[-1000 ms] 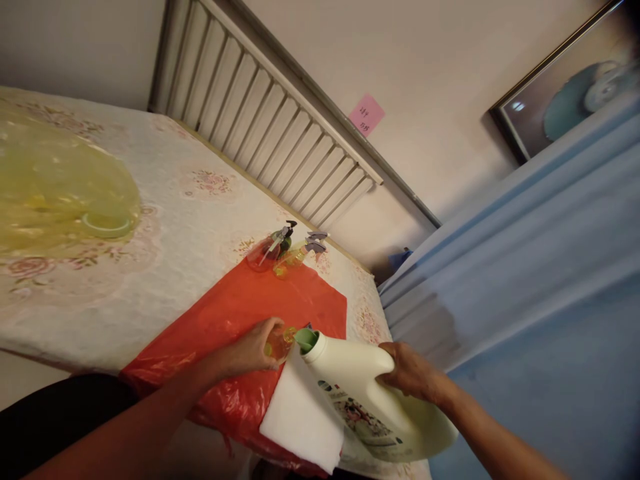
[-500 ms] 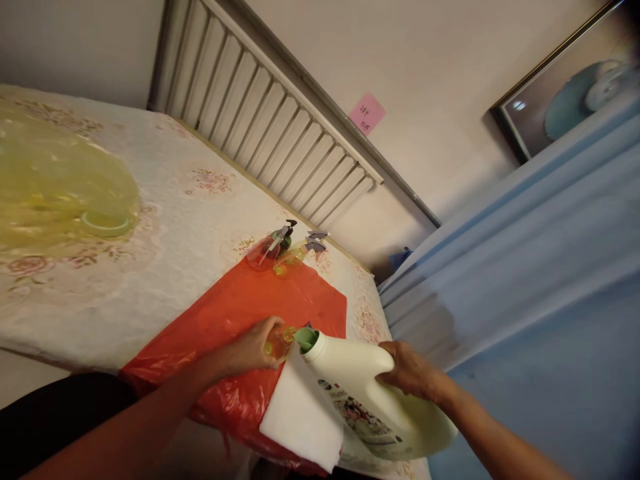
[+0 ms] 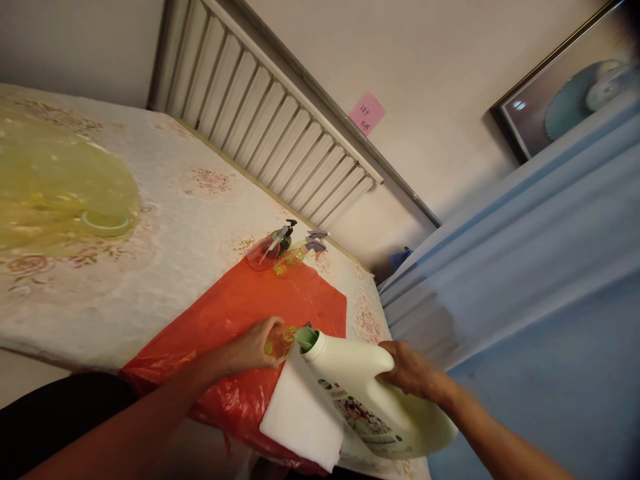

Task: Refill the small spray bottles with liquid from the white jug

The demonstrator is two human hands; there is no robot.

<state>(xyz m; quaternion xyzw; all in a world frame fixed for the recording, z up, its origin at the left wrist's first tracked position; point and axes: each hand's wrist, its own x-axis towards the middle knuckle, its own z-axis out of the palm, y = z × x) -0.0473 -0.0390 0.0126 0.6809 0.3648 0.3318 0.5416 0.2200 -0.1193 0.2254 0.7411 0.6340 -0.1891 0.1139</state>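
Note:
My left hand (image 3: 263,345) is closed around a small clear bottle (image 3: 281,343) with yellow in it, held over the red plastic bag (image 3: 280,297). By its handle, my right hand (image 3: 407,368) grips a large cream-coloured jug (image 3: 350,363), which lies tilted with its green spout (image 3: 306,339) at the small bottle's mouth. Whether liquid is flowing between them I cannot tell. A white folded cloth (image 3: 303,417) lies beneath the jug, on the red bag's edge.
Several pump and spray bottles (image 3: 300,257) stand at the bag's far edge. A yellow translucent plastic bag (image 3: 65,180) lies at left on the flowered tablecloth (image 3: 175,227). Behind the table are a white radiator (image 3: 270,127) and, at right, a blue curtain (image 3: 525,267).

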